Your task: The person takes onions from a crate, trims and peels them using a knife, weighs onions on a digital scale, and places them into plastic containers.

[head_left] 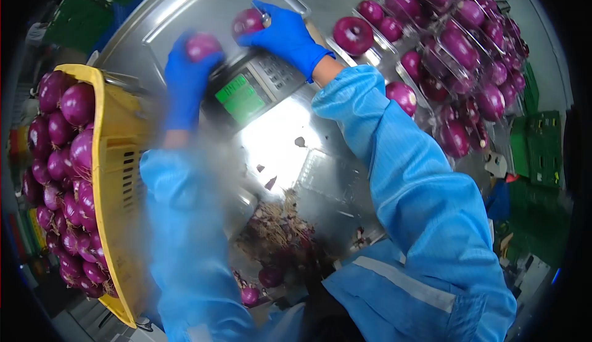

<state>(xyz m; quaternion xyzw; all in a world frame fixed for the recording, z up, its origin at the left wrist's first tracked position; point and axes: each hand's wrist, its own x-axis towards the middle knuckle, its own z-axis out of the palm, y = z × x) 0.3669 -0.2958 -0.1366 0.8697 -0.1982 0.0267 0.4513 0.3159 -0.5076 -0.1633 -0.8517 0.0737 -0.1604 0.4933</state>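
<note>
Holding two red onions in all, one to each blue-gloved hand, both above the scale and near each other without touching. Gripping the first onion (203, 46) in the left hand (190, 80), with fingers closed about its sides and slightly blurred. Gripping the second onion (248, 22) in the right hand (285, 37), with fingers closed on its right side and at a pale small patch there, too small to make out. Just below, showing one scale (276, 93) with one lit green display (239, 97) and one keypad (275, 69), partly covered by the hands; cannot read the digits surely.

Nearer the body, lying on one steel table (271, 133): one clear tray (324, 174), at least three dark skin flakes (270, 183) and one heap of root trimmings (282, 222). Below that heap, in shadow, counting two small onions (250, 296), close together.

To the left, standing at the table's edge, one yellow crate (120, 129), filled with dozens of onions (60, 129), too overlapped to count exactly. To the right, heaped in and among several clear packs (425, 83), dozens more, likewise past counting. Along the near edge of that heap, picking out one large onion (353, 35), two smaller ones (390, 28) side by side beyond it, and one more (401, 98) beside the right sleeve (364, 104). Farther right, stacked at the edge of view, green crates (542, 148), too dim to number.
</note>
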